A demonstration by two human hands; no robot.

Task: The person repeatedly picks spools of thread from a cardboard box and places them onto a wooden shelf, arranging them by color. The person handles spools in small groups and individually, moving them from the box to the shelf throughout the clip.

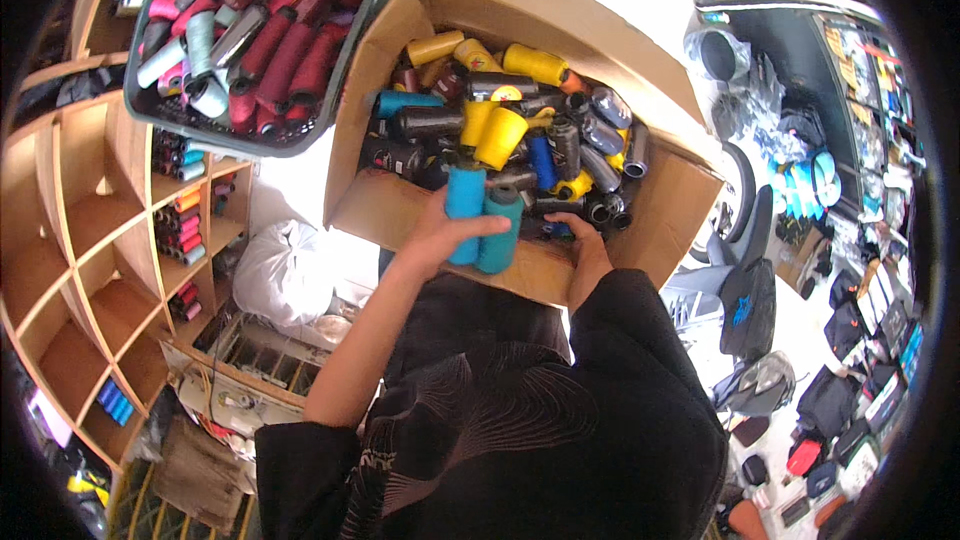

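My left hand point(435, 237) is closed around two thread spools held side by side, a bright blue spool point(465, 208) and a teal spool point(500, 230). They are over the near edge of an open cardboard box point(390, 215). Inside that box my right hand point(582, 240) curls its fingers on a blue thread spool point(557, 230), mostly hidden by the hand and the dark spools around it. Yellow spools point(501, 137), black spools point(432, 122) and a darker blue spool point(542, 162) lie jumbled in the box.
A dark plastic crate point(135, 105) of red, pink and pale spools stands at the upper left. Below it are wooden cubby shelves point(100, 210), some holding spools. A white sack point(288, 275) sits left of the box. On the right are a chair point(748, 300) and scattered goods.
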